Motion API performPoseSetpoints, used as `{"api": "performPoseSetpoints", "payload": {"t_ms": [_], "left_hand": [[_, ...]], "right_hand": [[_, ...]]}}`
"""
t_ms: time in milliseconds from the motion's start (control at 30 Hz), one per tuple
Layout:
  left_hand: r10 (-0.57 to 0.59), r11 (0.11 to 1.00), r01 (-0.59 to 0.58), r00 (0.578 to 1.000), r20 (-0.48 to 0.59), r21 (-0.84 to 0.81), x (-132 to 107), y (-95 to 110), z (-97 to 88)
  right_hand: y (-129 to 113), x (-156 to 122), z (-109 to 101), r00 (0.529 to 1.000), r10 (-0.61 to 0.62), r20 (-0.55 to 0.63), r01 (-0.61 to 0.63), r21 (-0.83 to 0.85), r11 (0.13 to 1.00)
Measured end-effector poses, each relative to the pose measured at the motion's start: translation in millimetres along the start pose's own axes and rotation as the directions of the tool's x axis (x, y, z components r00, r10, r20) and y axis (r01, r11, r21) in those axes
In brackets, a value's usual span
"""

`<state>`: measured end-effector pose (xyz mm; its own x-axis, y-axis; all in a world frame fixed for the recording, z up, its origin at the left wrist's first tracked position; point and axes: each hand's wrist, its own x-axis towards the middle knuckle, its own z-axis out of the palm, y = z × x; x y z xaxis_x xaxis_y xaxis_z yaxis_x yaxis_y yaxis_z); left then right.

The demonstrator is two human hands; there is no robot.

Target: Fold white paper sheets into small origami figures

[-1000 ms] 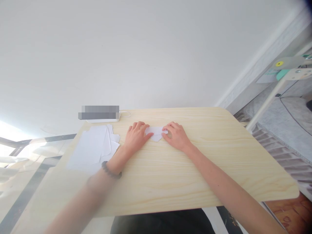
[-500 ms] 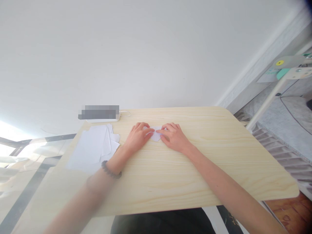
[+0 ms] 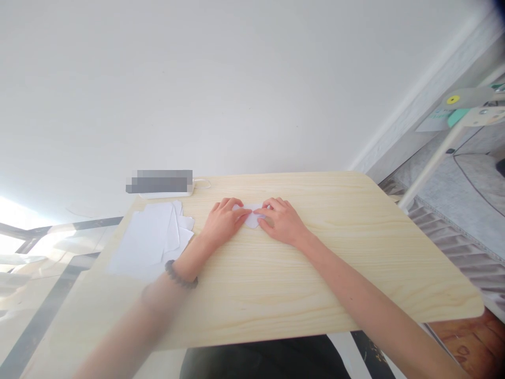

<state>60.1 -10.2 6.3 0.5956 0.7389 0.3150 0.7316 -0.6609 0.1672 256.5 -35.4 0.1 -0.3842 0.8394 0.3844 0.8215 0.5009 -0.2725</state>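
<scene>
A small piece of folded white paper (image 3: 251,221) lies on the wooden table between my hands. My left hand (image 3: 225,220), with a dark beaded bracelet (image 3: 180,275) at the wrist, is closed on the paper's left side. On its right side my right hand (image 3: 281,220) grips it, index finger and thumb curled around the edge. Both index fingertips nearly meet over the middle of the paper. My fingers cover much of its left and right edges, so the exact folds cannot be made out.
Several loose white paper sheets (image 3: 144,239) lie overlapping on the left of the table (image 3: 335,279). Behind them stands a white device (image 3: 165,195), mostly blurred out, with a white cable (image 3: 203,183). A plain wall (image 3: 252,95) rises at the table's back edge.
My left index finger has slid slightly inward over the paper, and the fingertips sit closer together. The sheets and the device stay in place.
</scene>
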Motion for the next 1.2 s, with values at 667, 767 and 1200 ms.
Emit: {"api": "performPoseSetpoints", "payload": {"t_ms": [667,767,1200], "left_hand": [[-0.014,0.999,0.014,1.0,0.014,0.031,1,0,0.7],[-0.015,1.0,0.014,1.0,0.013,0.024,1,0,0.8],[-0.035,0.998,0.034,0.999,-0.006,-0.044,0,-2,3.7]], "right_hand": [[24,-3,-12,0.997,0.055,-0.062,-0.054,0.021,0.998],[27,-4,-12,0.994,0.076,-0.077,-0.075,0.016,0.997],[15,-3,-4,0.994,0.058,-0.095,-0.052,0.067,0.996]]}}
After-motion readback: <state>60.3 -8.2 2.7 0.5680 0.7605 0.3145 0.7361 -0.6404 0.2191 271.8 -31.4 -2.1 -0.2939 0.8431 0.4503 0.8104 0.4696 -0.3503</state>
